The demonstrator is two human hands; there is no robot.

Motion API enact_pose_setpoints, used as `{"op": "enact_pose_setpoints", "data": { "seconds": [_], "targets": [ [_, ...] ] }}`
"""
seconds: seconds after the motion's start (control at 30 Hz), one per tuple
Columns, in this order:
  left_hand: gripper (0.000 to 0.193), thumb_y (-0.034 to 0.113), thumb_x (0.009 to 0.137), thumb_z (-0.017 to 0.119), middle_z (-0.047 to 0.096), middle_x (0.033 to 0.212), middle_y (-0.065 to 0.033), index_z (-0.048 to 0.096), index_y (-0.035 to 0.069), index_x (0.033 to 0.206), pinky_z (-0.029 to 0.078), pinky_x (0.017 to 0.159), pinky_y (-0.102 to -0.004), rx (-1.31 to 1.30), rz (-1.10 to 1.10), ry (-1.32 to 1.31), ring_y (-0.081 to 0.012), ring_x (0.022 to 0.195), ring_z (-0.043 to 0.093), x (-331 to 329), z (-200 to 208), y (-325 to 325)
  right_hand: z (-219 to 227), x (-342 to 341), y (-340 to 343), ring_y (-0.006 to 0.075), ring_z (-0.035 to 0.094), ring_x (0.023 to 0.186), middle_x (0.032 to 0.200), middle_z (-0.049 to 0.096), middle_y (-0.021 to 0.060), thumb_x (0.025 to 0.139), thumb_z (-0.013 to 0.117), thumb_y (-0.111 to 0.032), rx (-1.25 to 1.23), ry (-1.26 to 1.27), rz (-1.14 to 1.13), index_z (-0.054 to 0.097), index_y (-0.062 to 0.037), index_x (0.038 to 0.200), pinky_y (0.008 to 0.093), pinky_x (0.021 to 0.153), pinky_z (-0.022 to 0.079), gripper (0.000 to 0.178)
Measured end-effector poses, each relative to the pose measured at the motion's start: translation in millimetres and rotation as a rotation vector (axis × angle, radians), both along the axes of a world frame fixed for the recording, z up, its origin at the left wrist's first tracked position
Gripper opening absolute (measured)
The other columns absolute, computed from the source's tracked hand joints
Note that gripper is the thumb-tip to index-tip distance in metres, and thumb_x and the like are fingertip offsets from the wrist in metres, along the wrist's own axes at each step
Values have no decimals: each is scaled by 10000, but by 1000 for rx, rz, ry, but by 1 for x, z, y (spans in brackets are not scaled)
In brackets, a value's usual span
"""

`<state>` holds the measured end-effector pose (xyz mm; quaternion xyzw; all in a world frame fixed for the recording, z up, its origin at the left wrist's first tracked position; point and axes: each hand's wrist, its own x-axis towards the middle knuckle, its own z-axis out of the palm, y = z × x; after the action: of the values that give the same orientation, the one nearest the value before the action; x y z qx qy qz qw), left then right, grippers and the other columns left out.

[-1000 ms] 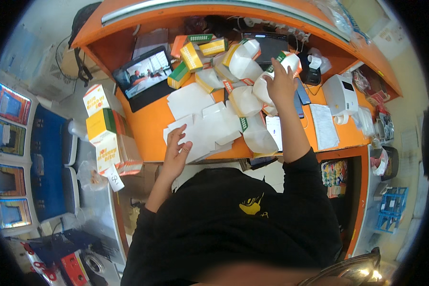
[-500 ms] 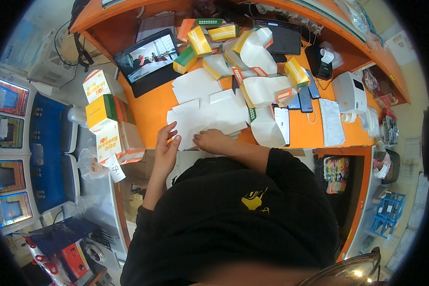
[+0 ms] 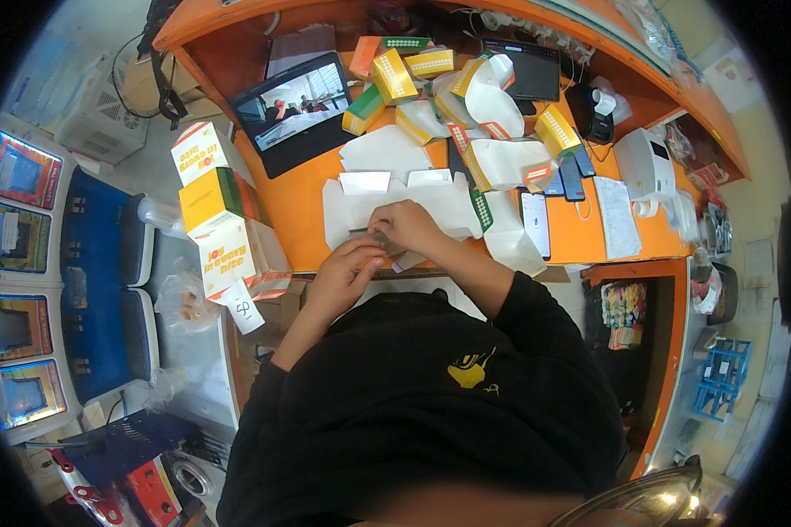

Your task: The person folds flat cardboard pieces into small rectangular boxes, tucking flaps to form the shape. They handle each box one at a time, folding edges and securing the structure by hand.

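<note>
The right hand (image 3: 406, 230) had fingers bent inward, the left hand (image 3: 347, 272) half-curled alongside; any grip could not be confirmed. The white card sheet (image 3: 401, 195) lay beneath and beyond both, judged light, bendable, crease-prone, best held by its near edge.

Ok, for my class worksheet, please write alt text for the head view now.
A left hand and right hand are close together over flat white card at the near side of an orange desk. Farther back lie jumbled yellow, green and orange cartons, a tablet to their left; a carton stack stands by the desk's left side.
</note>
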<state>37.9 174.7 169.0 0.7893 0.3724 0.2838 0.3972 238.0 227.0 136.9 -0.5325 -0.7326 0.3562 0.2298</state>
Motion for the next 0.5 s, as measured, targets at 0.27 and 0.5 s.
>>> {"op": "enact_pose_setpoints", "data": {
  "seconds": [0.27, 0.5],
  "targets": [
    [495, 266, 912, 646, 538, 1345, -181, 507, 21, 1319, 418, 1035, -405, -139, -161, 480, -379, 1275, 485, -1, -17, 17, 39, -17, -6, 333, 680, 835, 908, 704, 135, 872, 603, -31, 418, 96, -304, 668, -65, 942, 400, 741, 526, 101],
    [872, 357, 976, 568, 262, 1511, -313, 42, -124, 1478, 357, 1078, -425, 40, 99, -399, -371, 1373, 367, -18, 8, 12, 98, -45, -48, 340, 666, 938, 1014, 699, 134, 947, 574, -134, 352, 298, -97, 606, -63, 1125, 408, 799, 523, 195]
  ]
}}
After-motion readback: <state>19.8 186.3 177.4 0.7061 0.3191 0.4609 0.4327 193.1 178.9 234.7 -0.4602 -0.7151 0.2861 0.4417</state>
